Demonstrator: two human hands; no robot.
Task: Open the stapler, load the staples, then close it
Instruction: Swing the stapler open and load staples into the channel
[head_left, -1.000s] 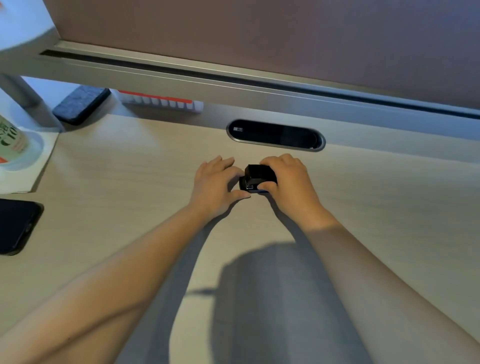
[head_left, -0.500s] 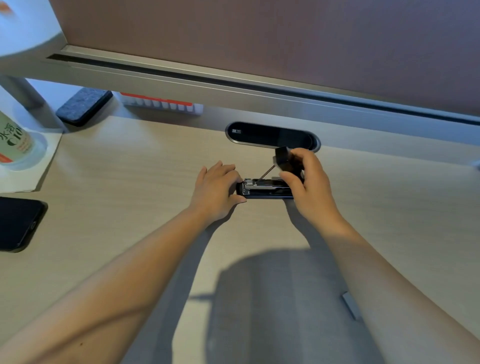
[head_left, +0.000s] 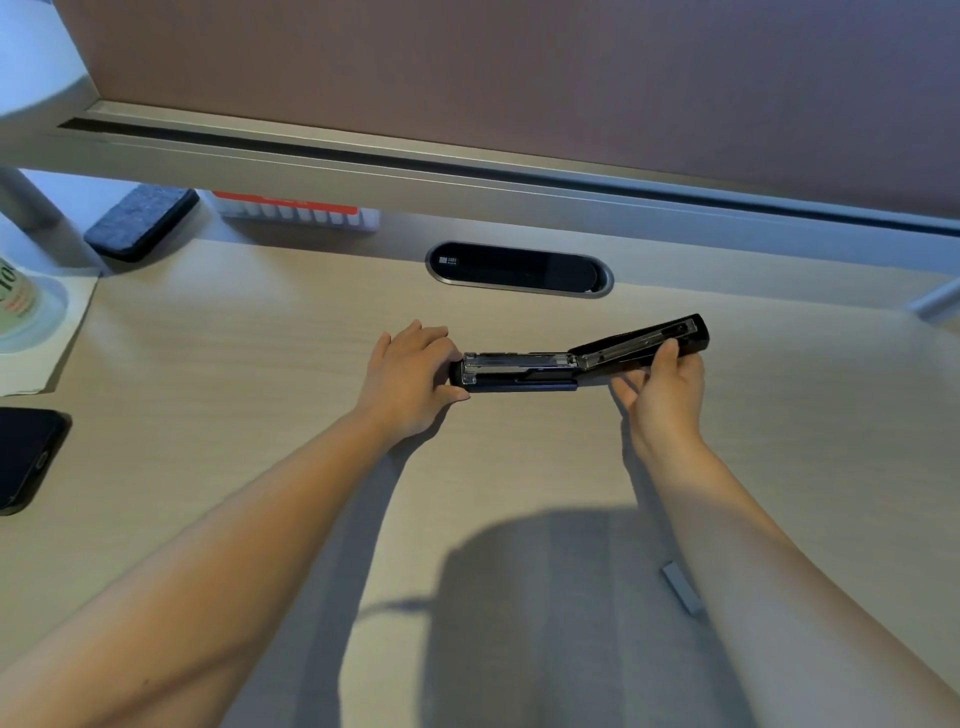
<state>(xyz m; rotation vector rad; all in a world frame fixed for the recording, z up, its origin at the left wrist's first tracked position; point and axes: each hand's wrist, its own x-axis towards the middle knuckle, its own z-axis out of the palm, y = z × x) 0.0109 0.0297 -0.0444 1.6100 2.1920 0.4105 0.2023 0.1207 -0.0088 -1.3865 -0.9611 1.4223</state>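
Swinging the stapler (head_left: 524, 370) lid fully open at the desk's (head_left: 260, 395) middle.
Left hand (head_left: 410, 379) clamps the base's left end; right hand (head_left: 667, 379) grips the lid out right. Pin the base; staples (head_left: 681, 587) wait nearer.

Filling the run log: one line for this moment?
stapler open | left hand steadies base | right hand holds lid | staples unloaded

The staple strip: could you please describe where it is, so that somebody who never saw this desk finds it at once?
Start at the pale wooden desk and find the person's right forearm on its near side. The staple strip lies flat on the desk beside that forearm, well nearer than the opened stapler. It is the only small grey bar there, and neither hand touches it.
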